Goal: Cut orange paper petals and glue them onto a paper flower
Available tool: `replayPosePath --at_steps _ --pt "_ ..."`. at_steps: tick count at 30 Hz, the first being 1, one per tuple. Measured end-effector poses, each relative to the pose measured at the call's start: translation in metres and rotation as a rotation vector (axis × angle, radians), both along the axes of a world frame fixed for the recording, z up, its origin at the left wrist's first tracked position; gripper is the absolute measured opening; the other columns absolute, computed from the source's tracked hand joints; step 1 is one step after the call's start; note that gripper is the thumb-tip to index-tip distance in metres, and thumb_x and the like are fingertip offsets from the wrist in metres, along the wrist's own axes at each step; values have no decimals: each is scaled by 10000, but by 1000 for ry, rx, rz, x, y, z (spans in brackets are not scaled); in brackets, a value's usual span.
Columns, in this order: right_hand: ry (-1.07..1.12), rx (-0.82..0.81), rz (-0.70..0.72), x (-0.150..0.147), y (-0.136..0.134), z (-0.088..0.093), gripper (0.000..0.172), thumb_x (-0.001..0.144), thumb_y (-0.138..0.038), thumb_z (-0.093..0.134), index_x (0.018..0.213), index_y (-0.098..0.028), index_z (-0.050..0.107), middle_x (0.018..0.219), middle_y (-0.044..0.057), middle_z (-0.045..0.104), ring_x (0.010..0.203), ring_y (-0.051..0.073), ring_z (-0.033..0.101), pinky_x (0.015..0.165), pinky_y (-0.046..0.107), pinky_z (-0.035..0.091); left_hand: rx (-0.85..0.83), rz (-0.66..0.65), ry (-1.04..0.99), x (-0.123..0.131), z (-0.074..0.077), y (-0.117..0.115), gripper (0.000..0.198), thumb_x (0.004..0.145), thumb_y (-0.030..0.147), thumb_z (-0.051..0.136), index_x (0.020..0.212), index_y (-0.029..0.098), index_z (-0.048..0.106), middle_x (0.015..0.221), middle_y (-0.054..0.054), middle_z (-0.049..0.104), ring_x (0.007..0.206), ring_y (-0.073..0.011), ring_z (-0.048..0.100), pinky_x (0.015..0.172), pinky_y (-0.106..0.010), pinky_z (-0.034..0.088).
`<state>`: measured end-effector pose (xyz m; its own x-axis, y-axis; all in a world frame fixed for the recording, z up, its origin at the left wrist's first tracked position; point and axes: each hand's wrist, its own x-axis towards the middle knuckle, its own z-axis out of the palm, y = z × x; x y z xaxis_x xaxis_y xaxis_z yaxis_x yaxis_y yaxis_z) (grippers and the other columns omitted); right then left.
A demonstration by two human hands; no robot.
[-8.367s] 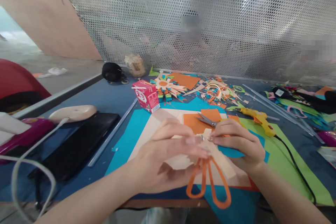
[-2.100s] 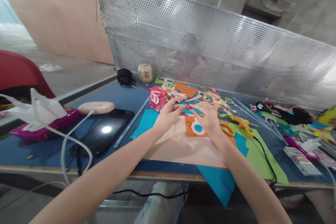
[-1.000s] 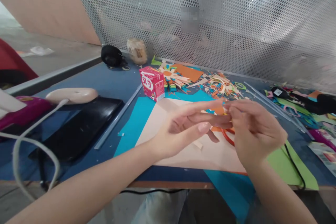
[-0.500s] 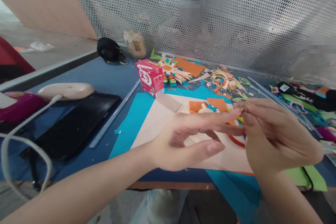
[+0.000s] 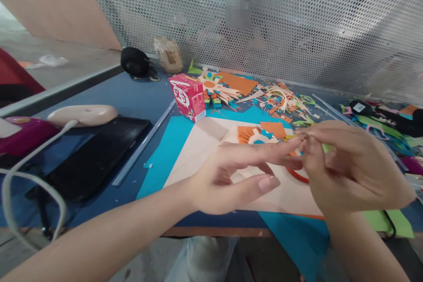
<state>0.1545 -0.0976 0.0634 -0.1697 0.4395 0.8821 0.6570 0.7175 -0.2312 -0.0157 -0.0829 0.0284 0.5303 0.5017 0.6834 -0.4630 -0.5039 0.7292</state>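
My left hand point(image 5: 238, 172) is stretched out over the pale pink paper sheet point(image 5: 198, 150), its fingers extended and its thumb apart. At its index fingertip, my right hand point(image 5: 350, 167) is closed in a pinch of thumb and index finger. Something tiny and dark shows in that pinch, too small to name. Beneath the hands lie orange paper pieces point(image 5: 272, 129), a cut paper flower shape in white and blue point(image 5: 259, 137), and a red curved handle point(image 5: 297, 176), partly hidden by the fingers. Blue paper point(image 5: 158, 167) sticks out from under the pink sheet.
A pink box point(image 5: 187, 98) stands behind the sheet. Left are a black phone point(image 5: 99, 154), a white cabled device point(image 5: 82, 114) and a clear strip point(image 5: 143, 143). Paper scraps point(image 5: 280, 101) and a layered paper flower point(image 5: 214, 88) lie before the perforated metal screen point(image 5: 198, 4).
My right hand has shifted slightly to the right, and my left fingertips slightly left. The pinch at the left index fingertip continues, and more of the paper flower shape shows.
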Motion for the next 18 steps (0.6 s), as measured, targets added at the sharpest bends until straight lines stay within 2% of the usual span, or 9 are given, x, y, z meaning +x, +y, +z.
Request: replayPosePath --at_steps 4,7,10,13,18 --pt "296 82 88 -6 7 -7 130 772 -115 620 774 -242 648 670 -8 661 579 139 611 512 283 503 -85 -33 -12 -1 3 -1 394 913 306 473 1305 281 508 1252 -89 615 1112 -251 611 729 -287 576" --pt "444 70 203 -6 14 -9 110 789 -131 603 770 -233 641 645 -14 603 544 126 569 461 267 472 -119 -50 -33 -1 4 -1 375 920 325 456 1284 275 535 1203 -86 649 1090 -243 625 722 -275 571" --pt "474 -59 366 -2 15 -5 121 810 -161 565 714 -229 593 609 -18 535 472 120 533 399 265 437 -153 -62 -55 0 4 0 359 915 340 465 1251 268 566 1163 -86 671 1073 -243 633 715 -277 569" --pt "464 -185 465 -1 12 0 167 827 -186 530 665 -225 531 598 -21 475 445 124 543 360 259 409 -199 -71 -81 -1 2 0 349 903 375 479 1216 268 590 1152 -87 677 1057 -252 642 695 -287 571" --pt "441 -183 589 -4 7 1 220 859 -188 491 639 -203 493 563 -25 432 487 126 543 394 257 439 -239 -80 -105 -1 2 -1 328 887 389 503 1151 237 626 1113 -102 692 985 -249 672 671 -291 570"
